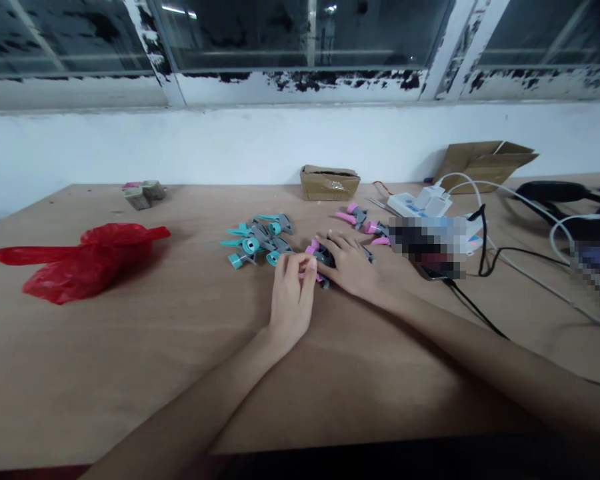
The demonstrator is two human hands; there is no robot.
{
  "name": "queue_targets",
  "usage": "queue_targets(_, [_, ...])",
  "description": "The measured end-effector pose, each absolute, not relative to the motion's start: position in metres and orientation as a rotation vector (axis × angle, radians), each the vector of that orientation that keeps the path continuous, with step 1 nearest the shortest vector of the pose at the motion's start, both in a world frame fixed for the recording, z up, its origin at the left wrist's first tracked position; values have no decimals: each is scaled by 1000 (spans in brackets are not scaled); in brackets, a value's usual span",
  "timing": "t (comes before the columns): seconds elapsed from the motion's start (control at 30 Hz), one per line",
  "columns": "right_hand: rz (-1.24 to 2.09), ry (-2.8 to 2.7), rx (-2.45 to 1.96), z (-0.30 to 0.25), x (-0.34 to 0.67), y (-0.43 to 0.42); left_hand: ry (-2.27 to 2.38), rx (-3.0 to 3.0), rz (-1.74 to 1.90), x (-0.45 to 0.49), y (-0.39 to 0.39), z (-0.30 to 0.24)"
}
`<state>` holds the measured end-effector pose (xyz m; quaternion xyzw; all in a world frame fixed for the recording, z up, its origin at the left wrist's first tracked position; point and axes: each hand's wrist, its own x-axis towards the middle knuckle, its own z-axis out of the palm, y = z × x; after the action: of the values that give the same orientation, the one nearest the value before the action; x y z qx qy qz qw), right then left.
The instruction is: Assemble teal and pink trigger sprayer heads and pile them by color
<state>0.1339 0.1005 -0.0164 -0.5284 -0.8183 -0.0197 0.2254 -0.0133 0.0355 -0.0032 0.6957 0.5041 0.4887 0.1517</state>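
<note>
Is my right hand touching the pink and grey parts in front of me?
Touching. The head view shows the right hand lying on the pink and grey parts, partly covering them, with no gap visible.

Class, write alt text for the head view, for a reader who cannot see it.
The right hand lies flat on pink-and-grey parts on a wooden table; the left hand, fingers curled, touches them. A pile of teal-and-grey parts lies just left, a red bag farther left.

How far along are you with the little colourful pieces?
Looks done: the teal pieces lie grouped together. In hand: left hand and right hand touch a pink piece between them. Seemingly left: loose pink pieces lie scattered behind the right hand.
</note>
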Motion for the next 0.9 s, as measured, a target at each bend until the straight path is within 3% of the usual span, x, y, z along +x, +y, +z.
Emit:
queue_targets(0.3, [-38, -2047, -1567, -21, 129, 114, 1477, 2279, 1064, -11, 40, -12])
queue_targets(0.57, [205, -1851, -1687, -18, 114, 126, 1528, 2523, 780, -6, 35, -9])
queue_targets(0.9, [363, -1965, -1558, 3, 129, 121, 1507, 2634, 712, 1, 46, -12])
